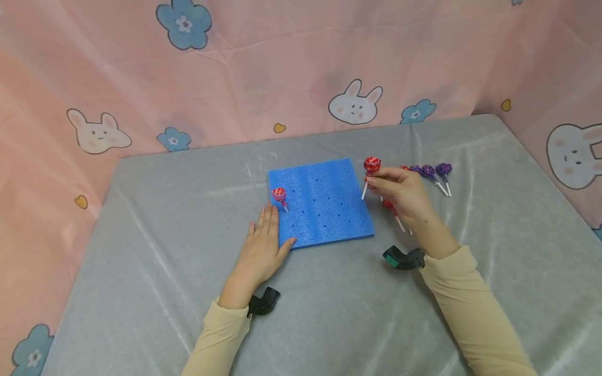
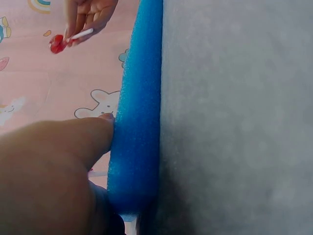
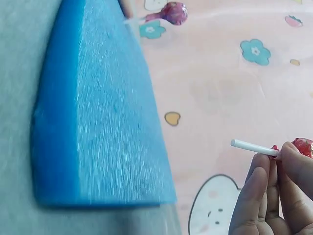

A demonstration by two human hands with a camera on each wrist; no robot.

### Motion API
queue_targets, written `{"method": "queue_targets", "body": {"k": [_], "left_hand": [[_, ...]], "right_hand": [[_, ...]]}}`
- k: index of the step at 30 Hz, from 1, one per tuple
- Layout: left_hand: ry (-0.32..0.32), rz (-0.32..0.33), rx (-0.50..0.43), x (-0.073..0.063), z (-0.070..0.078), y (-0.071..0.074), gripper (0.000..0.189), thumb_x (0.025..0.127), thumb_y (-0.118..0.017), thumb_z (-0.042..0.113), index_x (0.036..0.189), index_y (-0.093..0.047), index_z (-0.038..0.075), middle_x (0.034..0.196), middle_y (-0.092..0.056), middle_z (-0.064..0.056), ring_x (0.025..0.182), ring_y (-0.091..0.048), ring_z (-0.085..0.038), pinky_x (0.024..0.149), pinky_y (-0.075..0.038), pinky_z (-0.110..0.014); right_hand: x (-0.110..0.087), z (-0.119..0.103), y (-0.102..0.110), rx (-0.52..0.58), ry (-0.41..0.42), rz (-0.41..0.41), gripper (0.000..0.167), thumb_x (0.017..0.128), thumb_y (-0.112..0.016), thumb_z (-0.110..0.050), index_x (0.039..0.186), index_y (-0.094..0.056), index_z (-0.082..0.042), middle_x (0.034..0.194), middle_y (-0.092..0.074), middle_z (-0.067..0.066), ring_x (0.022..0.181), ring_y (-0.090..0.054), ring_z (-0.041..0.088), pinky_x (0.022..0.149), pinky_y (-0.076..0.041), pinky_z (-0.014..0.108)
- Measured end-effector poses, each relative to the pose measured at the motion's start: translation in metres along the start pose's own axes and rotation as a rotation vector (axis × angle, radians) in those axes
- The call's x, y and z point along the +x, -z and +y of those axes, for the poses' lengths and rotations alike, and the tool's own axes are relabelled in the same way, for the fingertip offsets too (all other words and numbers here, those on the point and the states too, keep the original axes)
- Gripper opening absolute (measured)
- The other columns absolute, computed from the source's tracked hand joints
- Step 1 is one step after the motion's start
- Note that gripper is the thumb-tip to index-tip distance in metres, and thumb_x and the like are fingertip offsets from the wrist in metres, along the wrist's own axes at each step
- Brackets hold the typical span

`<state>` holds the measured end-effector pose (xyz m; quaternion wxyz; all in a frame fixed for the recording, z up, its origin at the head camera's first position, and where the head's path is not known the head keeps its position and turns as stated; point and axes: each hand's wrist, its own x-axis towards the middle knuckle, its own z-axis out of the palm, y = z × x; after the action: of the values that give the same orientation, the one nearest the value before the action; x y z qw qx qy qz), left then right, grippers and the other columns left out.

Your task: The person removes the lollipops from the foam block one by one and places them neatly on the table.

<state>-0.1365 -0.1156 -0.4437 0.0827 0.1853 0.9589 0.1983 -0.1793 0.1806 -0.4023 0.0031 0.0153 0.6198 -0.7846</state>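
Note:
A blue foam board dotted with small holes lies on the grey table. One red-wrapped lollipop stands in it near the left edge, leaning slightly. My left hand rests against the board's left side with straight fingers, its thumb at the near edge. Just off the board's right edge, my right hand pinches another red lollipop near the wrapper's base. Its candy points up and the white stick slants downward, its end free of the foam.
Right of the board lie loose lollipops: purple ones toward the back and a red one partly hidden by my right hand. A pink patterned curtain hangs behind the table's far edge.

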Motion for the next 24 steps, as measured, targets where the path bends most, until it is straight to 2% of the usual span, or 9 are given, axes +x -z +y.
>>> {"method": "queue_targets", "body": {"k": [5, 10, 19, 24], "left_hand": [[-0.002, -0.001, -0.006, 0.000, 0.001, 0.000, 0.076, 0.099, -0.042, 0.042, 0.148, -0.009, -0.006, 0.156, -0.004, -0.020, 0.143, -0.005, -0.031, 0.112, -0.009, -0.051], [0.002, -0.004, -0.004, 0.000, 0.000, 0.000, 0.076, 0.099, -0.042, 0.041, 0.148, -0.009, -0.006, 0.156, -0.003, -0.019, 0.143, -0.004, -0.031, 0.112, -0.009, -0.051], [-0.001, -0.009, 0.002, 0.000, -0.001, -0.001, 0.076, 0.100, -0.040, 0.042, 0.148, -0.007, -0.006, 0.156, -0.001, -0.019, 0.143, -0.002, -0.030, 0.112, -0.009, -0.051], [-0.001, -0.010, 0.003, 0.000, 0.000, 0.000, 0.076, 0.100, -0.040, 0.042, 0.148, -0.008, -0.006, 0.156, -0.001, -0.019, 0.143, -0.003, -0.030, 0.112, -0.009, -0.051]], "right_hand": [[-0.007, -0.002, 0.017, 0.058, 0.004, 0.000, 0.025, 0.088, -0.059, 0.009, 0.077, -0.072, -0.009, 0.078, -0.069, 0.001, 0.066, -0.066, 0.010, 0.066, -0.054, 0.022], [-0.010, -0.003, 0.028, 0.117, -0.005, 0.013, 0.021, 0.087, -0.060, 0.010, 0.079, -0.072, -0.006, 0.079, -0.069, 0.003, 0.069, -0.067, 0.012, 0.069, -0.054, 0.024], [-0.010, -0.003, 0.048, 0.073, -0.009, 0.040, 0.021, 0.086, -0.060, 0.010, 0.081, -0.073, -0.006, 0.081, -0.070, 0.002, 0.071, -0.067, 0.012, 0.070, -0.054, 0.022], [-0.012, -0.005, 0.065, 0.030, -0.038, 0.032, 0.021, 0.087, -0.060, 0.009, 0.081, -0.073, -0.007, 0.082, -0.069, 0.001, 0.073, -0.067, 0.011, 0.071, -0.053, 0.020]]}}
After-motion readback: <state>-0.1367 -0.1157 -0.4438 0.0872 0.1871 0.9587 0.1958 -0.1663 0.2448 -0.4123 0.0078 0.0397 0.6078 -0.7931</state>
